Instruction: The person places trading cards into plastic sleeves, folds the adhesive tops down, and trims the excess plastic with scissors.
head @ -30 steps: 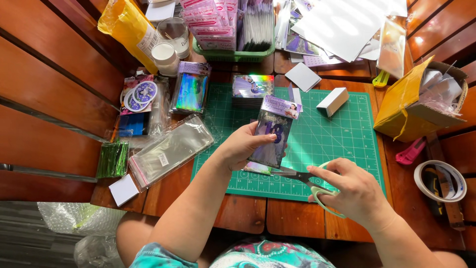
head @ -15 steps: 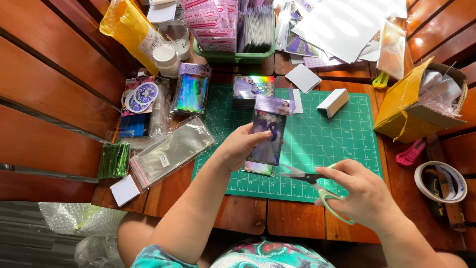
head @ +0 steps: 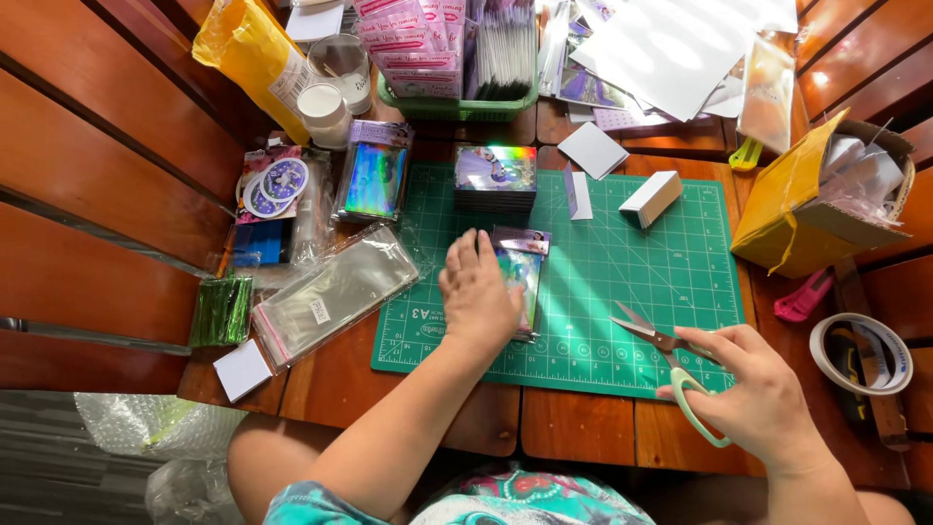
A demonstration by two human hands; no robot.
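Left hand (head: 478, 290) flat, fingers together, pressing on sleeved photo card (head: 520, 275) lying on green cutting mat (head: 622, 282) — card just below stack of holographic cards (head: 495, 177). Right hand (head: 758, 389) at mat's lower right corner, fingers closed through pale green handles of scissors (head: 671, 365), blades parted, pointing toward card but apart from it. Pack of clear sleeves (head: 330, 295) left of mat — roll of tape (head: 860, 352) far right.

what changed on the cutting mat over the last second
The left hand lowered the sleeved card from a raised tilt and now presses it flat on the green cutting mat. The right hand drew the scissors away to the right, with the blades now open. The stack of holographic cards and the yellow box stayed put.
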